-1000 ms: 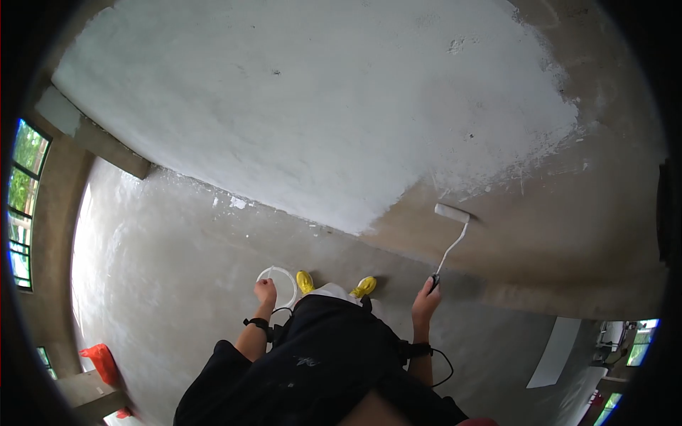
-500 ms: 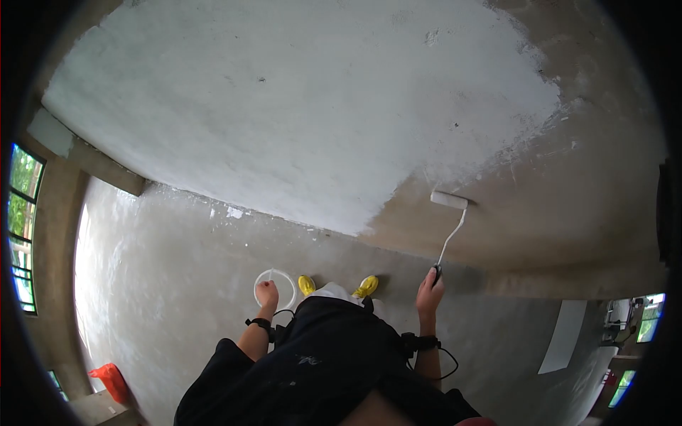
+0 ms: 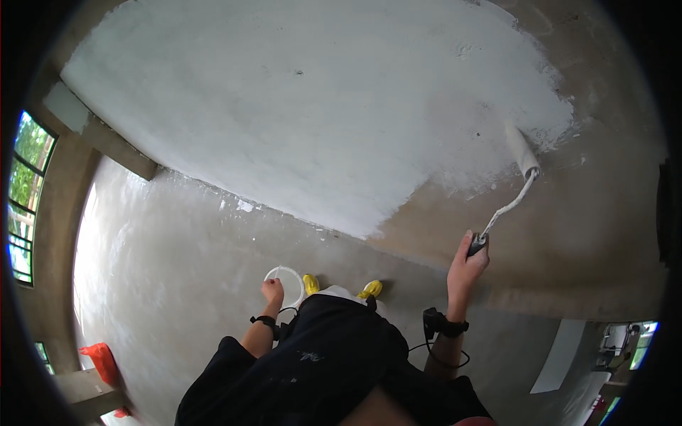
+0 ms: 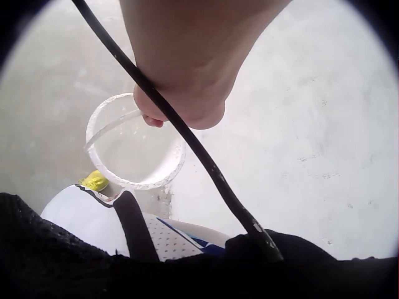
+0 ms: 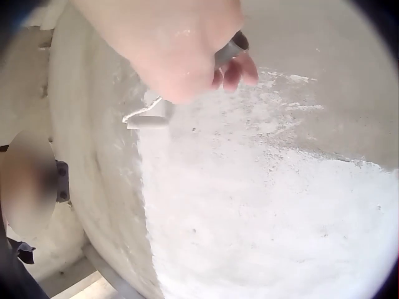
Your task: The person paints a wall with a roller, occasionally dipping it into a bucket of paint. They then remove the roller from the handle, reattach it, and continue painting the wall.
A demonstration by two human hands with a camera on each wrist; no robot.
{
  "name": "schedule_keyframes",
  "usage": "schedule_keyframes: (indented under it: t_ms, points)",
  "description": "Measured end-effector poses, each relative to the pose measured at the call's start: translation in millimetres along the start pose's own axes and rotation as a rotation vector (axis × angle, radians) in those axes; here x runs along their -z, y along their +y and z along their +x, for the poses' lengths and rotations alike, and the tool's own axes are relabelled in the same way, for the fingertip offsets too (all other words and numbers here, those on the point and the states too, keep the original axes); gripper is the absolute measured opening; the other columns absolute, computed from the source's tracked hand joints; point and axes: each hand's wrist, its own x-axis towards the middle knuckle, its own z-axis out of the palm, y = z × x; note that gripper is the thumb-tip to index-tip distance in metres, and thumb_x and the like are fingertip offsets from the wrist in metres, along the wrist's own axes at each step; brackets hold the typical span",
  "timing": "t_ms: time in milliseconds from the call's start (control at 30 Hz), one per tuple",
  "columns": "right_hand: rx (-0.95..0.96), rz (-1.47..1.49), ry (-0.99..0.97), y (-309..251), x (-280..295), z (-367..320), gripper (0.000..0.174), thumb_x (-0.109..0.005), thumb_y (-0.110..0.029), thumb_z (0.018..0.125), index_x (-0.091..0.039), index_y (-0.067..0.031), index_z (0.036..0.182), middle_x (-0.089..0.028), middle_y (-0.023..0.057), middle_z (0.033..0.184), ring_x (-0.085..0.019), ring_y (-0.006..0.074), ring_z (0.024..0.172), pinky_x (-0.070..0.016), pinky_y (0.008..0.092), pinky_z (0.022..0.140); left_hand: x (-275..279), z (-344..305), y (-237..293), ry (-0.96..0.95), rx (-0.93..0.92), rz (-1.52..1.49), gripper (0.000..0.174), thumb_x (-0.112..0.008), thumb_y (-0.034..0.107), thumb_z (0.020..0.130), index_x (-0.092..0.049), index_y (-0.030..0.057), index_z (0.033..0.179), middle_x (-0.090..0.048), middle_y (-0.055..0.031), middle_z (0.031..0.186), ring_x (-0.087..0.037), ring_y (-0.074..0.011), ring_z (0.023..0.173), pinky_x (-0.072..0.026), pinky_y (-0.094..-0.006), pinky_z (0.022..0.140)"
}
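My right hand [image 3: 467, 270] grips the dark handle of a paint roller [image 3: 523, 153], its bent wire frame coated in white. The roller sleeve lies at the lower right edge of the white painted patch [image 3: 284, 113], overlapping both paint and bare brown wall [image 3: 568, 234]. In the right wrist view, fingers wrap around the handle [image 5: 232, 50], and the roller appears small beyond the hand. Low by my feet, my left hand [image 3: 273, 290] holds the handle [image 4: 113, 129] of a white bucket [image 4: 140, 185]; the hand hides part of the rim.
Yellow shoes [image 3: 370, 289] stand beside the bucket on the grey floor [image 3: 185, 263]. White splatters [image 3: 245, 206] mark the floor along the wall's foot. A ledge [image 3: 117, 150] juts out at left. An orange-red bag [image 3: 101, 362] lies lower left, and a pale panel [image 3: 559, 355] lower right.
My right hand has reached forward and to the right. The roller has moved up the wall and rightward, turning from nearly level to steeply slanted. The left hand still holds the bucket.
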Motion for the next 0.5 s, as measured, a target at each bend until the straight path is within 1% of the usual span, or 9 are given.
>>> schedule_keyframes:
  t_ms: [33,67,133,167,233,267,333,467,500]
  points:
    - [-0.021,-0.006,0.001,10.6,-6.8,-2.6,0.026,-0.053,-0.018,0.097,-0.047,0.0028,0.083,-0.046,0.0129,0.061,-0.039,0.0227,0.052,-0.0366,0.0377,0.051,0.8,-2.1,-3.9,0.0,0.03,-0.017,0.024,-0.061,0.019,0.079,-0.069,-0.0037,0.08,-0.067,-0.023,0.075,-0.067,-0.0373,0.075,-0.052,-0.0436,0.072]
    - [-0.017,-0.005,-0.004,18.4,-11.1,-6.3,0.026,-0.053,-0.018,0.097,-0.047,0.0028,0.083,-0.046,0.0129,0.061,-0.039,0.0227,0.052,-0.0366,0.0377,0.051,2.8,-5.3,-7.4,0.002,0.035,-0.02,0.024,-0.061,0.019,0.079,-0.069,-0.0037,0.08,-0.067,-0.023,0.075,-0.067,-0.0373,0.075,-0.052,-0.0436,0.072]
    - [-0.102,-0.038,0.027,27.9,-17.9,-13.9,0.027,-0.053,-0.018,0.097,-0.046,0.0026,0.081,-0.046,0.0127,0.059,-0.041,0.0245,0.051,-0.0375,0.039,0.051,8.5,-12.1,-11.7,0.015,0.047,-0.021,0.024,-0.062,0.019,0.079,-0.069,-0.0036,0.079,-0.067,-0.0223,0.074,-0.067,-0.0369,0.073,-0.0515,-0.0434,0.07]
    - [-0.105,-0.038,0.027,38.4,-22.7,-16.1,0.027,-0.053,-0.018,0.097,-0.046,0.0026,0.081,-0.046,0.0127,0.059,-0.041,0.0245,0.051,-0.0375,0.039,0.051,8.7,-15.6,-12.5,0.016,0.046,-0.018,0.024,-0.062,0.019,0.079,-0.069,-0.0036,0.079,-0.067,-0.0223,0.074,-0.067,-0.0369,0.073,-0.0515,-0.0434,0.07]
    - [-0.182,-0.069,0.015,56.7,-29.1,-24.3,0.027,-0.053,-0.018,0.097,-0.047,0.0021,0.079,-0.047,0.0133,0.059,-0.042,0.026,0.053,-0.0386,0.0389,0.053,14.0,-21.8,-11.3,-0.029,0.051,-0.004,0.023,-0.062,0.018,0.078,-0.069,-0.004,0.078,-0.066,-0.0222,0.072,-0.066,-0.0366,0.072,-0.051,-0.0433,0.069]
    - [-0.186,-0.071,0.022,69.8,-33.5,-29.7,0.027,-0.053,-0.018,0.097,-0.047,0.0021,0.079,-0.047,0.0133,0.059,-0.042,0.026,0.053,-0.0386,0.0389,0.053,14.2,-22.3,-12.2,-0.033,0.044,-0.001,0.023,-0.062,0.018,0.078,-0.069,-0.004,0.078,-0.066,-0.0222,0.072,-0.066,-0.0366,0.072,-0.051,-0.0433,0.069]
    - [-0.101,-0.134,0.035,85.3,-38.1,-37.6,0.025,-0.054,-0.016,0.095,-0.047,0.0002,0.079,-0.05,0.0161,0.058,-0.052,0.0331,0.052,-0.0398,0.04,0.05,12.4,-21.2,-15.9,-0.032,0.025,0.072,0.023,-0.061,0.018,0.078,-0.069,-0.0043,0.078,-0.066,-0.0228,0.073,-0.066,-0.0368,0.073,-0.0509,-0.0435,0.069]
    - [-0.046,-0.19,0.09,93.2,-28.1,-51.4,0.023,-0.055,-0.016,0.095,-0.048,-0.0005,0.079,-0.052,0.0177,0.059,-0.056,0.0359,0.055,-0.0417,0.0402,0.051,9.0,-18.2,-9.5,-0.046,0.026,0.11,0.025,-0.06,0.019,0.078,-0.069,-0.0044,0.079,-0.066,-0.0234,0.075,-0.066,-0.0374,0.074,-0.0508,-0.0444,0.071]
    - [-0.022,-0.135,0.153,95.7,-25.6,-53.3,0.023,-0.056,-0.016,0.094,-0.049,-0.0006,0.079,-0.053,0.0183,0.06,-0.057,0.0367,0.056,-0.0426,0.0408,0.051,8.4,-18.0,-6.9,-0.01,-0.01,0.083,0.026,-0.058,0.02,0.078,-0.067,-0.0048,0.077,-0.064,-0.0239,0.072,-0.065,-0.0375,0.071,-0.0497,-0.0445,0.068]
